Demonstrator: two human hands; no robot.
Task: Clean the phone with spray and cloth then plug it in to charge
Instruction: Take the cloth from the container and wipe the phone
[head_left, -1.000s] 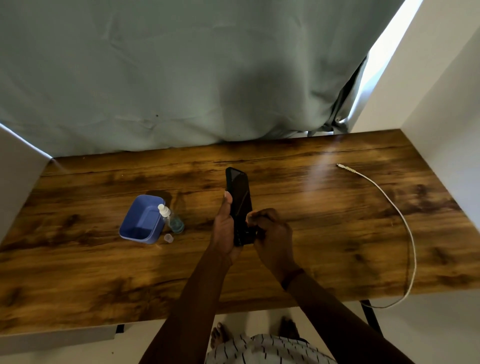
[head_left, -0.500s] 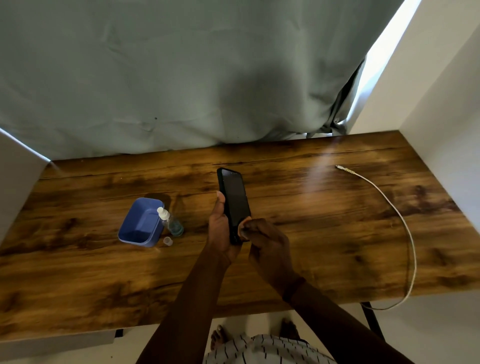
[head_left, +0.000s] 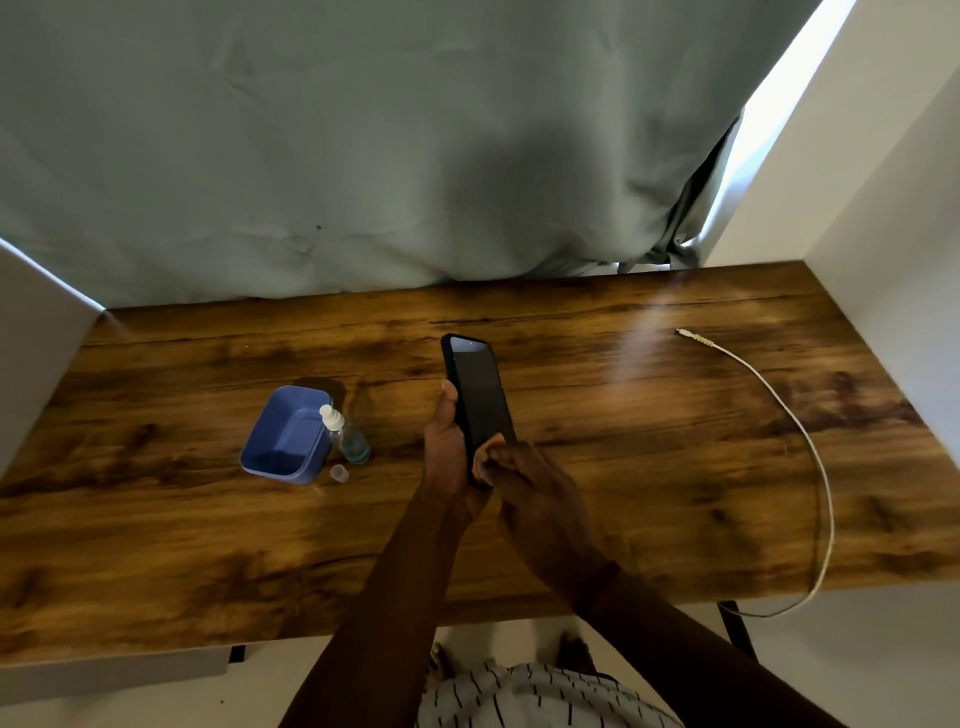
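Phone (head_left: 480, 400) rotated from edge-on to screen-up, above table (head_left: 649, 467) middle. Left hand (head_left: 447, 452) grips its left edge. Right hand (head_left: 535, 499) curled on lower end; grip unclear.

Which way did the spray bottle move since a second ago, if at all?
No. The spray bottle sits in the same spot beside the blue bowl, equally far from the cable end.

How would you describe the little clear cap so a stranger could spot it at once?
On the left half of the wooden table sits a blue tub, with a spray bottle beside its right wall. The cap lies in front of that bottle, nearer the front edge. It is the smallest thing there, a tiny translucent cup.
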